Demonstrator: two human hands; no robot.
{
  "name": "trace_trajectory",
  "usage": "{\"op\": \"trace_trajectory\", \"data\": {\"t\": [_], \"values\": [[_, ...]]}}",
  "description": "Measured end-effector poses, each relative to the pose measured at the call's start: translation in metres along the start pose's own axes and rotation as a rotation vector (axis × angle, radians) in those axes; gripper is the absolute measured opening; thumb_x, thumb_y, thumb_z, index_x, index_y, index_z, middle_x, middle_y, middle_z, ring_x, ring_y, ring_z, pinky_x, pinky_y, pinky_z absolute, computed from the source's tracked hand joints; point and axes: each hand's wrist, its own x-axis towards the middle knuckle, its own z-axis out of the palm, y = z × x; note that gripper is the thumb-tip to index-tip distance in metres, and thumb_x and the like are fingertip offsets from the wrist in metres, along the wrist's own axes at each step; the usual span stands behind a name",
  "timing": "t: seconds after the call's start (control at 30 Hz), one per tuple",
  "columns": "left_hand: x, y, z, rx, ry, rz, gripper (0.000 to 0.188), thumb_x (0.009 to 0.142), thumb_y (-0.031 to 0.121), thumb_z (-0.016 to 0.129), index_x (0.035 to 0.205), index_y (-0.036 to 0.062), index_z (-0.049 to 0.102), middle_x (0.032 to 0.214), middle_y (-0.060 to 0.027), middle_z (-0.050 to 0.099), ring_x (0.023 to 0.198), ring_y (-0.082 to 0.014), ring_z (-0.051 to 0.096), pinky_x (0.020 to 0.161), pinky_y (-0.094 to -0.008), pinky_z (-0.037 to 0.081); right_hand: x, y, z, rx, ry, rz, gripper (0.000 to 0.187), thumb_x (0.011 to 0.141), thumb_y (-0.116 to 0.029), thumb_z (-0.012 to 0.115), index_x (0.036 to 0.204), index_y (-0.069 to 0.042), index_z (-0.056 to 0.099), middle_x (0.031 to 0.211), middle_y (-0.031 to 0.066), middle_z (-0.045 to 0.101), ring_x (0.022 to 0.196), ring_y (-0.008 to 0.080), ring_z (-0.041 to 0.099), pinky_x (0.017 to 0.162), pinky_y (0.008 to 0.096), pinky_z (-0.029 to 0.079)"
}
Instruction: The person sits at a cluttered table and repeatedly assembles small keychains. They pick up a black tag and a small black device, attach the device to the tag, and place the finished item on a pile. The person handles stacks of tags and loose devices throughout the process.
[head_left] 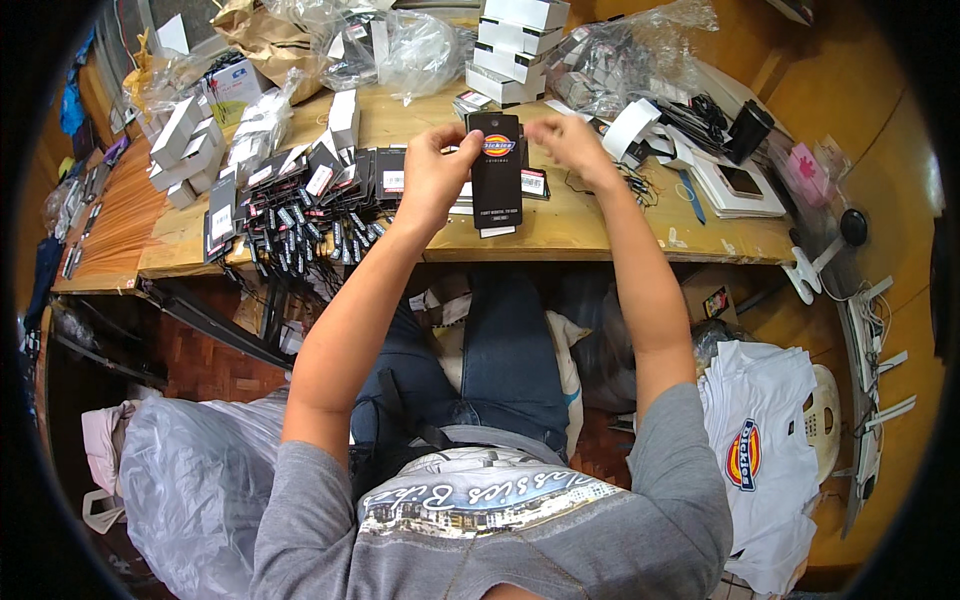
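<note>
My left hand (pixel 436 178) pinches the left edge of a black hang tag (pixel 497 190) with a coloured logo near its top. The tag stands upright over the table's front edge, with a hole at its upper end. Just right of its top is my right hand (pixel 572 148), fingers curled together; whatever they pinch, if anything, is too small to make out. Left of my hands lies a large pile of black hang tags (pixel 320 190) with white stickers, their dark strings (pixel 300 235) hanging toward the front edge. More stickered tags (pixel 533 183) lie partly hidden behind the held one.
White boxes (pixel 512 50) are stacked at the back, and more boxes (pixel 188 150) sit at the left. Clear plastic bags (pixel 425 45) crowd the far side. To the right, a phone (pixel 740 180) rests on a notebook. White shirts (pixel 765 450) hang beside me at the lower right.
</note>
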Motion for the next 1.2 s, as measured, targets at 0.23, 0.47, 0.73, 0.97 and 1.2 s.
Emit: {"op": "trace_trajectory", "data": {"t": [0.23,0.47,0.73,0.97,1.2], "values": [[0.002,-0.013,-0.006,-0.065,0.09,0.029,0.023,0.076,0.015,0.053,0.081,-0.007,0.057,0.068,-0.0066,0.057,0.058,-0.0086,0.048,0.054,-0.0232,0.04,-0.015,0.021,0.008,-0.24,-0.123,0.131,0.023,0.054,-0.013,0.07,0.071,-0.001,0.06,0.067,0.0094,0.059,0.062,0.0184,0.056,0.059,0.0285,0.043],[0.003,-0.023,0.0,0.041,0.131,0.107,0.026,0.074,0.017,0.054,0.085,-0.0066,0.058,0.075,-0.0149,0.061,0.067,-0.0143,0.057,0.063,-0.0257,0.043,-0.004,0.036,-0.005,-0.028,-0.117,0.141,0.017,0.058,-0.006,0.068,0.07,-0.003,0.057,0.061,0.0056,0.057,0.055,0.0106,0.053,0.05,0.024,0.04],[-0.002,-0.017,0.023,-0.037,0.021,0.07,0.026,0.075,0.016,0.056,0.089,-0.0057,0.057,0.075,-0.0132,0.061,0.067,-0.0129,0.057,0.061,-0.0249,0.044,-0.03,-0.049,-0.038,0.274,-0.217,-0.089,0.014,0.064,-0.01,0.066,0.068,-0.002,0.055,0.061,0.0016,0.053,0.051,0.0053,0.046,0.045,0.0172,0.036],[-0.011,-0.013,0.035,-0.072,-0.041,0.072,0.023,0.074,0.013,0.057,0.087,-0.0058,0.057,0.072,-0.006,0.059,0.063,-0.0075,0.051,0.057,-0.0215,0.042,-0.02,-0.02,-0.038,0.066,-0.037,-0.059,0.01,0.063,-0.007,0.063,0.071,-0.003,0.058,0.069,0.004,0.055,0.06,0.0135,0.051,0.055,0.0238,0.041],[-0.019,-0.002,0.015,-0.193,-0.105,-0.077,0.021,0.077,0.015,0.056,0.089,-0.002,0.057,0.078,-0.0027,0.058,0.068,-0.0064,0.052,0.061,-0.0197,0.041,-0.014,0.064,-0.033,-0.512,-0.221,-0.27,0.01,0.062,-0.008,0.062,0.072,-0.007,0.06,0.081,0.008,0.056,0.072,0.0218,0.054,0.069,0.029,0.042]]}}
